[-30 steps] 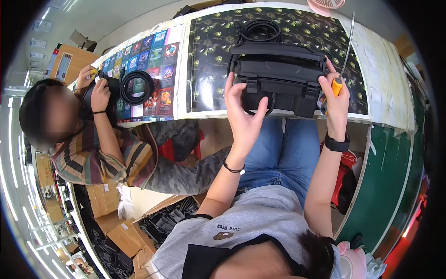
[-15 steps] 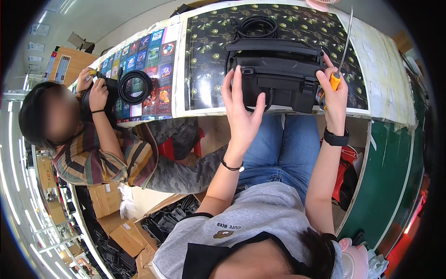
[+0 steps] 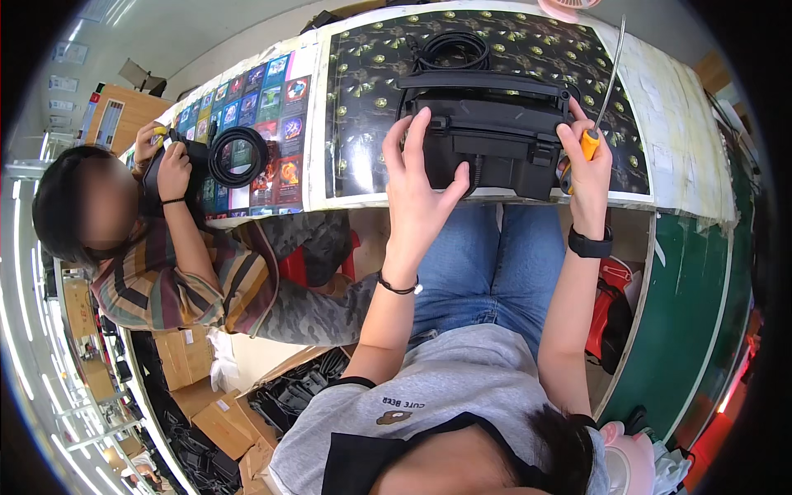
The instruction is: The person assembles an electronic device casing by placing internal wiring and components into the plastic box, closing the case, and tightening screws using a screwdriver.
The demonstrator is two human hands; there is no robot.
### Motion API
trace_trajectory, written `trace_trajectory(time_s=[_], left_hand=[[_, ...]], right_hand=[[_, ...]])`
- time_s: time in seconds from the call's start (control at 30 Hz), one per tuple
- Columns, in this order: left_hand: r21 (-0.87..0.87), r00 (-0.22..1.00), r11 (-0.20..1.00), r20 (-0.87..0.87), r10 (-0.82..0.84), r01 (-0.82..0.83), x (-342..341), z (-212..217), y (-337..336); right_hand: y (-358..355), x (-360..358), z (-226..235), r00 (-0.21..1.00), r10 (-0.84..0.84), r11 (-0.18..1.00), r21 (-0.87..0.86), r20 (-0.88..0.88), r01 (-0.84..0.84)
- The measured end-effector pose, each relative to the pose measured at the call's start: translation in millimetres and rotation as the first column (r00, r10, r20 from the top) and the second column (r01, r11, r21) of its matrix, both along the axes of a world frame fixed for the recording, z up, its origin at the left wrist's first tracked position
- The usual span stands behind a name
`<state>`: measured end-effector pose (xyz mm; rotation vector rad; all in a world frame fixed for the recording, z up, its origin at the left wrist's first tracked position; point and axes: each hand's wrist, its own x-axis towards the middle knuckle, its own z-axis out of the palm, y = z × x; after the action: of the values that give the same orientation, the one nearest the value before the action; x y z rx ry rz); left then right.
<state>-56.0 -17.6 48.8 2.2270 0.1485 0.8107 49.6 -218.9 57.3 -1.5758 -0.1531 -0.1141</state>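
A black plastic case (image 3: pixel 501 124) with latches and a long bar handle (image 3: pixel 487 81) sits at the table's front edge. My left hand (image 3: pixel 419 186) is at its left end, fingers stretched and spread beside the latch, thumb near the case's front; whether the fingertips touch is hard to tell. At the right end, my right hand (image 3: pixel 587 169) has its thumb and fingers against the case. That same hand keeps a screwdriver (image 3: pixel 590 142) with an orange handle in its curled fingers, the long metal shaft pointing up and away. A coiled black cable (image 3: pixel 454 51) lies behind the case.
A dark patterned mat (image 3: pixel 363 107) covers the table under the case. To the left, a co-worker's hands (image 3: pixel 172 165) handle a black item near another coiled cable (image 3: pixel 239 157). Cardboard boxes (image 3: pixel 227 421) and black parts stand low at left; a pink fan (image 3: pixel 569 7) is at the far edge.
My left hand has shifted slightly left, its fingers farther around the case's end. The right hand and screwdriver have moved a little left, with the grip kept.
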Motion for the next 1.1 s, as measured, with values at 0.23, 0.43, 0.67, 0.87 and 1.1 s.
trace_trajectory(time_s=[0.23, 0.43, 0.67, 0.87, 1.1], left_hand=[[-0.174, 0.985, 0.983, 0.168, -0.023, 0.052, 1.9, -18.4, -5.5], [-0.143, 0.977, 0.990, 0.211, 0.016, 0.014, 3.5, -26.5, -6.6], [-0.096, 0.979, 0.995, 0.199, 0.046, -0.027, 4.5, -23.6, -4.4], [-0.134, 0.977, 0.991, 0.211, 0.036, -0.008, 3.1, -24.3, -4.4], [-0.096, 0.979, 0.995, 0.200, 0.032, -0.013, 3.6, -22.5, -4.7]], right_hand=[[4.6, -4.3, 0.8, 0.999, -0.037, 0.999, 0.005, -0.035, 0.037], [5.5, -24.2, 0.6, 0.992, -0.118, 0.993, 0.035, 0.041, 0.116], [3.5, -49.7, 1.9, 0.958, -0.090, 0.921, -0.344, 0.271, 0.184], [-0.5, -53.5, 18.0, 0.995, 0.093, 0.994, 0.057, -0.037, -0.091], [6.7, -52.4, 18.5, 0.980, 0.047, 0.963, -0.270, 0.192, 0.006]])
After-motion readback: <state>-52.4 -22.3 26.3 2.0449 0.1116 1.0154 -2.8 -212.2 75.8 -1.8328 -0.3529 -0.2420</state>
